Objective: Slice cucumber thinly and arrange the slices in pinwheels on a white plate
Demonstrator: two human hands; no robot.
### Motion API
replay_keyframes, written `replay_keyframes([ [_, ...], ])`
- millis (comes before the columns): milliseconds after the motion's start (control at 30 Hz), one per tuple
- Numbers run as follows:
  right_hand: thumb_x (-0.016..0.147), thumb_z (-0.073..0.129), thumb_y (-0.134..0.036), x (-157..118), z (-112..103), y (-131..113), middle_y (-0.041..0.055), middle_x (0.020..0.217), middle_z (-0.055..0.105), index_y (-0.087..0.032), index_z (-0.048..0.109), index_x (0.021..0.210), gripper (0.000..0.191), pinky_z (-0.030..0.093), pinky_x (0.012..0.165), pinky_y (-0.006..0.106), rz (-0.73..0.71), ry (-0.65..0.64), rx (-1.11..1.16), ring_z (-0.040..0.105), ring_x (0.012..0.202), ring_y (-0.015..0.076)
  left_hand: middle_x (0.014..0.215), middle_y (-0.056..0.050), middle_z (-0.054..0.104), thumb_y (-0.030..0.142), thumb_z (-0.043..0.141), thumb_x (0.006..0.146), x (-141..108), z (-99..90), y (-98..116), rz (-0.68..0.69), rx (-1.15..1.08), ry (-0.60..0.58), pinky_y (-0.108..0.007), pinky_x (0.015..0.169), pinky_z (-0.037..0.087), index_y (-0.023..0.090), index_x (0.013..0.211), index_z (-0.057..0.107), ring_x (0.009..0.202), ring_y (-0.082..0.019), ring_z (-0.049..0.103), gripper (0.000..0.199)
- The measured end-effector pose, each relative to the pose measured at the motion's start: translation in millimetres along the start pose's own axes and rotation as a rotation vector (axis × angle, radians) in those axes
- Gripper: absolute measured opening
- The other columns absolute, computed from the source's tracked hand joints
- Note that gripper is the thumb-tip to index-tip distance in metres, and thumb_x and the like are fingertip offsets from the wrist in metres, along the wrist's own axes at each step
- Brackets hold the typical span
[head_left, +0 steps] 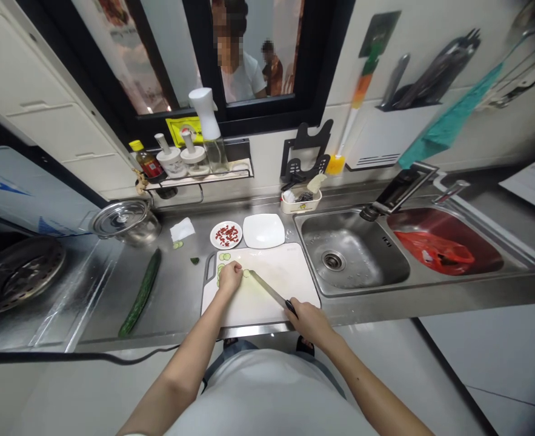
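Note:
My right hand [310, 318] is wrapped round the black handle of a kitchen knife [269, 289]. Its blade slants to the left across the white cutting board [271, 312]. Near the tip lies a pale cucumber slice [246, 274]. Close to the tip, my left hand [231, 277] is closed with its fingers curled over the board; what is in them, if anything, is hidden. Several thin cucumber slices [224, 257] lie at the board's left side, some partly covered by that hand. A whole cucumber [142, 293] rests on the steel counter further left.
Behind the board stand a plate of chopped red pieces [226, 234] and a white square plate [263, 231]. A double sink [353, 290] adjoins on the right, a red bag [435, 251] in its far basin. A lidded pot [126, 221] sits left. Someone is visible through the window.

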State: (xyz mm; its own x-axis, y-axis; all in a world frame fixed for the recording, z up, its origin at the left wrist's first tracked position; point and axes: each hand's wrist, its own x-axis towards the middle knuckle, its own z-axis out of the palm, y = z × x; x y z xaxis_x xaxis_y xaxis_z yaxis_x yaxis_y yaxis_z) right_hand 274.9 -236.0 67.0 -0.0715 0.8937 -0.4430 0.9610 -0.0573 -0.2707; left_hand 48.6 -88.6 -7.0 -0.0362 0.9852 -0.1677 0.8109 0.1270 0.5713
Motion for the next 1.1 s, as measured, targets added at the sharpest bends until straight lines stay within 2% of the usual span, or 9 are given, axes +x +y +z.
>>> replay_keyframes([
  [267, 0.095, 0.035, -0.038, 0, -5, -6, 0.0094, 0.091, 0.068, -0.019, 0.055, 0.104, 0.029, 0.035, 0.064, 0.026, 0.005, -0.054, -0.005, 0.065, 0.086, 0.0212, 0.084, -0.003, 0.071, 0.015, 0.060, 0.074, 1, -2.6, 5, -0.045, 0.052, -0.039, -0.024, 0.076, 0.042, 0.020, 0.087, 0.069, 0.082, -0.016, 0.062, 0.017],
  [467, 0.095, 0.033, -0.034, 1, -11, -14, 0.0127, 0.095, 0.068, -0.018, 0.055, 0.109, 0.030, 0.040, 0.068, 0.029, 0.010, -0.082, -0.071, 0.065, 0.089, 0.0237, 0.086, -0.003, 0.071, 0.016, 0.064, 0.073, 3, -4.3, 8, -0.070, 0.081, -0.067, -0.024, 0.079, 0.041, 0.021, 0.087, 0.068, 0.085, -0.016, 0.062, 0.015],
  [833, 0.095, 0.033, -0.027, 10, -5, -17, 0.0145, 0.096, 0.068, -0.016, 0.054, 0.111, 0.029, 0.043, 0.072, 0.031, -0.014, -0.077, -0.115, 0.065, 0.092, 0.0238, 0.089, -0.004, 0.071, 0.017, 0.062, 0.074, 5, -5.3, 9, -0.074, 0.106, -0.093, -0.024, 0.077, 0.040, 0.021, 0.089, 0.068, 0.088, -0.017, 0.062, 0.016],
  [1100, 0.094, 0.033, -0.024, 17, -15, -29, 0.0153, 0.098, 0.068, -0.013, 0.055, 0.111, 0.030, 0.044, 0.071, 0.032, -0.017, -0.098, -0.118, 0.066, 0.092, 0.0250, 0.090, -0.004, 0.072, 0.018, 0.062, 0.074, 7, -6.7, 12, -0.081, 0.148, -0.111, -0.024, 0.075, 0.040, 0.021, 0.087, 0.067, 0.088, -0.017, 0.063, 0.014],
])
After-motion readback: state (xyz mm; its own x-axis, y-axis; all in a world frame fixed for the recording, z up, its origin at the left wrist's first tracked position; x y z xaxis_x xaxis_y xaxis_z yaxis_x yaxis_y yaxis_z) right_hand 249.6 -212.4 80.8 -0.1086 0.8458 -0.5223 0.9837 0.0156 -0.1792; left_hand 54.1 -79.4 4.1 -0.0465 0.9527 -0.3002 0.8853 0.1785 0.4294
